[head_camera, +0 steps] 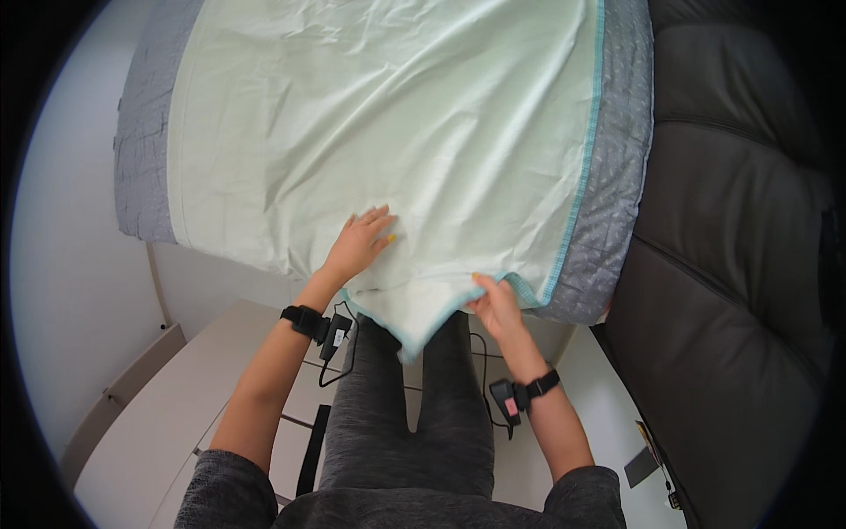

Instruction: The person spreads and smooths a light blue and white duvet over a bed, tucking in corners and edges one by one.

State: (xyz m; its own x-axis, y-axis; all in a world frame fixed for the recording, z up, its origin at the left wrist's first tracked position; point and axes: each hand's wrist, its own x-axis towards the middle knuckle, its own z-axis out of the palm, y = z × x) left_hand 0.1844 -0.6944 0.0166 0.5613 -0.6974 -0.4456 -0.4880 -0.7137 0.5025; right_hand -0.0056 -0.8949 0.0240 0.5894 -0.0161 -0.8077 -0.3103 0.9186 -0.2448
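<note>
A pale green sheet (410,152) with a teal checked border lies spread over a grey patterned quilt (605,198) on a bed. Creases run diagonally across the sheet. My right hand (497,305) pinches the bordered near edge between thumb and fingers, close to the sheet's right corner. My left hand (360,243) rests palm down on the sheet, fingers spread, holding nothing. Between the hands a flap of the sheet hangs over the bed's near edge to a point in front of my legs. The fingers under my right hand are partly hidden.
A dark padded leather sofa (720,218) runs along the bed's right side. A white wall (73,198) stands at the left. Pale cabinets (178,383) are at lower left. Black straps with small cabled devices (337,337) sit on both my wrists.
</note>
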